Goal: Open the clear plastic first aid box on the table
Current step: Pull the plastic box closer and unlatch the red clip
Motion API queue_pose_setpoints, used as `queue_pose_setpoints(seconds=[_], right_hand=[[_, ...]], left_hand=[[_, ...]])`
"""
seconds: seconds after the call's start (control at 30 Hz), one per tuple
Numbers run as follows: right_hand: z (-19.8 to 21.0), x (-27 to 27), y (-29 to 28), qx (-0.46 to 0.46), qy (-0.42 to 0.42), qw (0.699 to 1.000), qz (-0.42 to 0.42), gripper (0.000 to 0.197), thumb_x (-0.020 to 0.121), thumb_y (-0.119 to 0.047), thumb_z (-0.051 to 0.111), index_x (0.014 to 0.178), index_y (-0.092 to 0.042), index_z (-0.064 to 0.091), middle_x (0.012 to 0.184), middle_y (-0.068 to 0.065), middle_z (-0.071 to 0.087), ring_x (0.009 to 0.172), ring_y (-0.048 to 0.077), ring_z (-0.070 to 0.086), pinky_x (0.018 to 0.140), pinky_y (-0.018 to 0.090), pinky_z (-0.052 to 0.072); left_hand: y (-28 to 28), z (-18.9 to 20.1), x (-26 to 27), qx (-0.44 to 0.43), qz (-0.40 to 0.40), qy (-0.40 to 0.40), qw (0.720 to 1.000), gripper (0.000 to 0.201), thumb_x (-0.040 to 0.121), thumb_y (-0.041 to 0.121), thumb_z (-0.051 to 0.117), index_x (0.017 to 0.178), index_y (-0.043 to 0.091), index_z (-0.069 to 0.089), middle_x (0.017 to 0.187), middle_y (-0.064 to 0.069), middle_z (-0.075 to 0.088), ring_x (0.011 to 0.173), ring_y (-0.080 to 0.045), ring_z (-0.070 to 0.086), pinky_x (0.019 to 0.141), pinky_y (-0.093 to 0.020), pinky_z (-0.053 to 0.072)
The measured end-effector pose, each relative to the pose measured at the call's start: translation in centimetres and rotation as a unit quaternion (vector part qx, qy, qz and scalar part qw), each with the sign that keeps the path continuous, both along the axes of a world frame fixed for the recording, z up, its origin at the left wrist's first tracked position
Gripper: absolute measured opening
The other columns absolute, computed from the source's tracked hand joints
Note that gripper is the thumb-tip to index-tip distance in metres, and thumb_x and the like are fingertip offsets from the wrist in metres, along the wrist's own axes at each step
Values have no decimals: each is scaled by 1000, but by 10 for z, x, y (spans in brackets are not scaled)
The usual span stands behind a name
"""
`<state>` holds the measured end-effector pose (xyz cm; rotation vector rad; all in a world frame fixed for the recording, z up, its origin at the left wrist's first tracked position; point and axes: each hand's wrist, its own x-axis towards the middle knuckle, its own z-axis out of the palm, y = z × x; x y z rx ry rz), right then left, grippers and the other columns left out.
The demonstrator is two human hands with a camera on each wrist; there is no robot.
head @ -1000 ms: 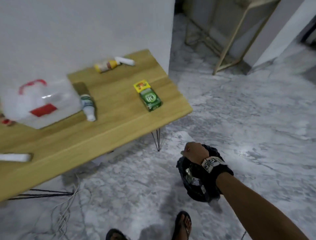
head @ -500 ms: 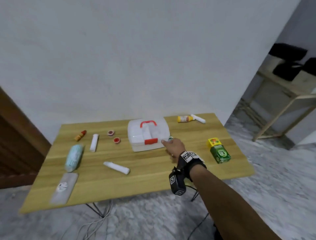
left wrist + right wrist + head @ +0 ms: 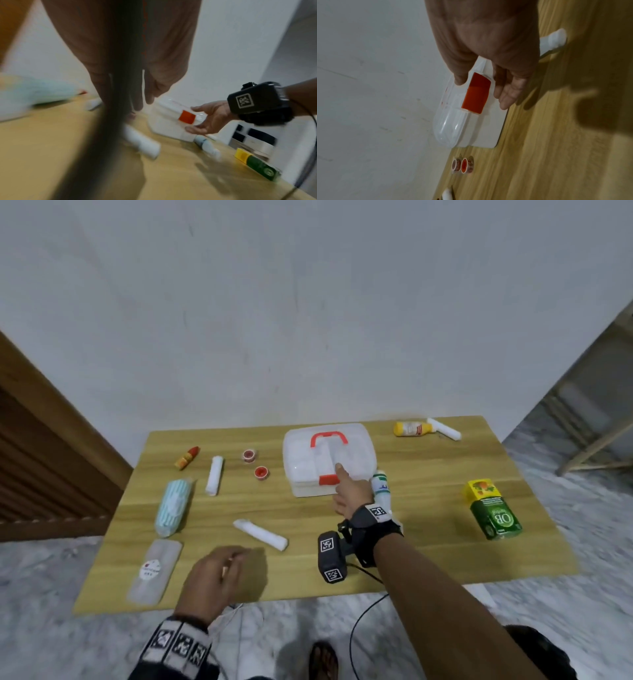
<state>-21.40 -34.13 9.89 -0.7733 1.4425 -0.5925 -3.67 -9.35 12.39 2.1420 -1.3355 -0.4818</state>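
The clear plastic first aid box lies closed on the wooden table, near the wall, with a red handle on top and a red latch on its front. My right hand is at the latch side. Its thumb rests on the lid and its straight fingers reach down in front of the box, with the latch between them. My left hand hovers over the table's front edge, fingers relaxed, holding nothing.
A small white bottle lies right beside my right hand. White rolls, two red tape rolls, a blue mask pack and a flat pouch lie to the left. A green and yellow carton and a yellow bottle lie to the right.
The head view swung from the floor up to the table. My right hand rose from beside my leg and reached the box's latch side. My left hand came into view over the front edge.
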Motion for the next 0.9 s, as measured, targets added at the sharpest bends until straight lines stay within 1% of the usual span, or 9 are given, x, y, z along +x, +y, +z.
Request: queue_pose_setpoints(seconds=[0.1,0.2,0.27,0.37,0.43,0.47,0.57,0.67,0.9], right_hand=[[3,1,10,6,-8,1000,-11,52,63,-65,71,75,-16,58,95,8,69,81,24,67,74,40,61],[4,3,15,22,-60,998,-29,40,80,-51,71,96,-16,60,96,4,62,89,21,62,68,34,57],[3,4,13,29,-70,997,-33,51,83,-49,69,118,-13,59,99,4,61,90,21,61,64,31,55],[4,7,11,38,-86,994,-52,43,88,-42,66,116,-10,59,121,16,61,105,31,61,59,30,52],[7,10,10,52,-101,991,-64,26,90,-36,65,100,-13,59,131,18,56,115,33,59,59,31,51],[7,11,9,56,-112,990,-66,22,92,-33,62,102,-13,59,132,20,55,115,33,59,60,31,51],[7,12,8,70,-173,980,-72,34,100,-22,46,132,-12,50,142,18,48,126,33,51,78,36,50],[9,9,8,78,-206,973,-70,37,104,-16,36,140,-9,43,140,18,46,135,33,42,99,41,43],[5,12,14,79,-197,969,-123,53,89,-24,69,135,-6,49,133,16,54,111,27,57,72,32,55]], left_hand=[[-82,18,0,30,-77,-35,996,23,95,22,55,114,14,66,115,-4,65,100,-23,62,83,-33,49],[-151,23,1,43,-132,-84,987,36,97,32,51,128,13,56,132,-7,53,118,-25,53,94,-37,46],[-187,22,5,81,-146,-99,981,48,97,37,49,139,15,46,146,-12,40,133,-30,42,106,-43,40],[-220,23,7,137,-160,-119,970,58,97,44,47,147,19,34,159,-12,20,144,-31,25,115,-44,28],[-230,23,5,141,-169,-120,968,59,96,46,48,147,21,33,160,-10,16,144,-31,26,113,-45,31],[-232,22,5,138,-171,-113,969,59,95,46,49,146,21,34,160,-10,16,143,-31,29,111,-46,33],[-235,22,7,135,-172,-112,969,58,94,45,53,144,19,38,158,-10,19,138,-33,37,107,-47,39],[-237,25,7,145,-175,-117,967,58,93,46,54,142,19,40,157,-9,20,132,-33,44,103,-46,43],[-239,24,7,150,-179,-123,964,57,93,45,54,142,19,39,157,-9,18,128,-34,48,101,-46,45]])
